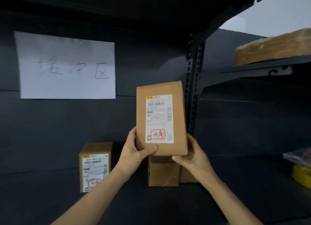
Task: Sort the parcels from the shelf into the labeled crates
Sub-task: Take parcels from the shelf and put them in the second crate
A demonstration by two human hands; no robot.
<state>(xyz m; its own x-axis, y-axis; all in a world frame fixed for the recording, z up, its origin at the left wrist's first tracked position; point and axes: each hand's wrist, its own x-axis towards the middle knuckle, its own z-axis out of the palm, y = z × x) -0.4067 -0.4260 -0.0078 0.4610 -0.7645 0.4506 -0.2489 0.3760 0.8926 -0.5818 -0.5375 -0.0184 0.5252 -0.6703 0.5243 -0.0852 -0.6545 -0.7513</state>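
Both forearms reach up from the bottom edge to one upright parcel (161,118), held in front of the shelf (50,199). The left hand (134,150) grips its lower left corner, thumb pressed flat on the front face, fingers wrapped behind. The right hand (193,157) cups the lower right corner from below and behind, fingers curled round the edge. The parcel's shipping label (159,118) faces the camera, with a red-ringed handwritten mark (158,134) near its foot.

This looks like the reading step: the mark is being checked to choose a crate. No crate is in view, so the next move calls for turning away from the shelf, carrying the parcel with a firm grip, and matching that mark to a crate's label.

Just below and behind stand two plain boxes (163,171); further left, another labelled parcel (95,167). A handwritten paper sign (67,66) hangs on the back panel.
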